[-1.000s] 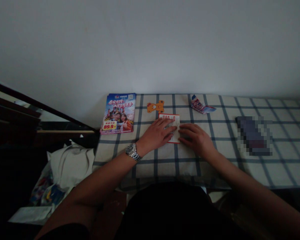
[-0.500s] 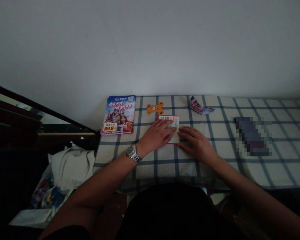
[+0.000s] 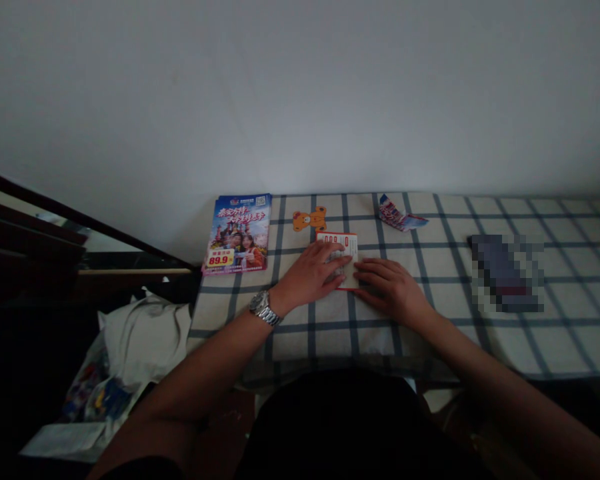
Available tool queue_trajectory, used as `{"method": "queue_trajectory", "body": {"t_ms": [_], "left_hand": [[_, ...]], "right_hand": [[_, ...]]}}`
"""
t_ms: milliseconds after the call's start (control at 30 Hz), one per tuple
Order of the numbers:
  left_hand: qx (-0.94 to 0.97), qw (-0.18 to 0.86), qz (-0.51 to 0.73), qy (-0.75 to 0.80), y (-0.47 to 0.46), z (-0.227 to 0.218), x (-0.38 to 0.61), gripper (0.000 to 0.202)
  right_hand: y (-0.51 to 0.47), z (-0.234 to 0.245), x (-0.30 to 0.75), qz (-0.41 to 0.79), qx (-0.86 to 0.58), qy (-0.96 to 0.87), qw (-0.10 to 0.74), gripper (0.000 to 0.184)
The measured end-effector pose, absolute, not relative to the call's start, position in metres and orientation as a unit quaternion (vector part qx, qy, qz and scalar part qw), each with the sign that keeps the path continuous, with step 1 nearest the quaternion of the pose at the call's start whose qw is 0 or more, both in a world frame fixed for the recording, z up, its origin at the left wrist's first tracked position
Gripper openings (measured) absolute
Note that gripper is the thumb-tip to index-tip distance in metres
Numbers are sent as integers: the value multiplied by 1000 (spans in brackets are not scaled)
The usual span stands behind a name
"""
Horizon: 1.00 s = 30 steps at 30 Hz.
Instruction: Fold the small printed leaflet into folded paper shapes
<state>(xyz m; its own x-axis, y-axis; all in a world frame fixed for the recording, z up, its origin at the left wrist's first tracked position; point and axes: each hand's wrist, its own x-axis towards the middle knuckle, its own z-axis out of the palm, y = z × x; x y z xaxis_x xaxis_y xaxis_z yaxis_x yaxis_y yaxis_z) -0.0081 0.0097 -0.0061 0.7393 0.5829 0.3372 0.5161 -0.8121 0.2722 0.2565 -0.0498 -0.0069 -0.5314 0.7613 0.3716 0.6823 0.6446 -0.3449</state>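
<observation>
A folded leaflet [image 3: 351, 245], printed white with red edges and red figures along its top, lies on the checked cloth in front of me. My left hand [image 3: 307, 275], with a metal watch [image 3: 264, 308] at its wrist, rests over the leaflet's left part; its fingers are spread and press on the paper. From the right, my right hand [image 3: 393, 288] touches the leaflet's right edge with stretched fingertips, its thumb low by the bottom corner. Just beyond the leaflet is a flat orange bear cutout [image 3: 310, 219].
At the left lies a stack of blue and pink flyers [image 3: 237, 233]. A creased, folded flyer [image 3: 400, 215] stands near the wall [image 3: 330, 100]. A blurred dark object [image 3: 505, 273] lies right on the checked cloth [image 3: 445, 293]. White bags [image 3: 145, 333] sit below, left.
My left fingers have drawn back slightly toward me on the leaflet, baring more of its top. My right hand has shifted a little to the left. The view has tilted slightly.
</observation>
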Motion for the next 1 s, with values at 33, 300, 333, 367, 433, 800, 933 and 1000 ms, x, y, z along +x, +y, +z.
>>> {"method": "queue_trajectory", "body": {"t_ms": [33, 300, 333, 367, 433, 800, 933, 1000], "left_hand": [[931, 85, 211, 287, 10, -5, -9, 41], [947, 131, 204, 211, 11, -3, -21, 35], [947, 132, 204, 212, 12, -4, -21, 31], [946, 132, 205, 212, 13, -5, -22, 27], [944, 133, 214, 213, 14, -5, -21, 22], [932, 119, 249, 236, 12, -4, -15, 24], [928, 111, 247, 257, 11, -1, -19, 23], [920, 100, 250, 285, 10, -1, -21, 22]], "right_hand": [[-49, -7, 256, 76, -414, -872, 251, 26], [-47, -1, 255, 83, -414, -869, 259, 19], [-47, 0, 256, 86, -413, -869, 257, 19], [-46, 0, 256, 87, -413, -870, 254, 21], [-46, 0, 258, 90, -411, -873, 246, 25], [-37, -6, 256, 83, -430, -866, 243, 14], [-32, 0, 253, 116, -444, -848, 264, 14], [-30, 4, 251, 124, -454, -839, 273, 14]]}}
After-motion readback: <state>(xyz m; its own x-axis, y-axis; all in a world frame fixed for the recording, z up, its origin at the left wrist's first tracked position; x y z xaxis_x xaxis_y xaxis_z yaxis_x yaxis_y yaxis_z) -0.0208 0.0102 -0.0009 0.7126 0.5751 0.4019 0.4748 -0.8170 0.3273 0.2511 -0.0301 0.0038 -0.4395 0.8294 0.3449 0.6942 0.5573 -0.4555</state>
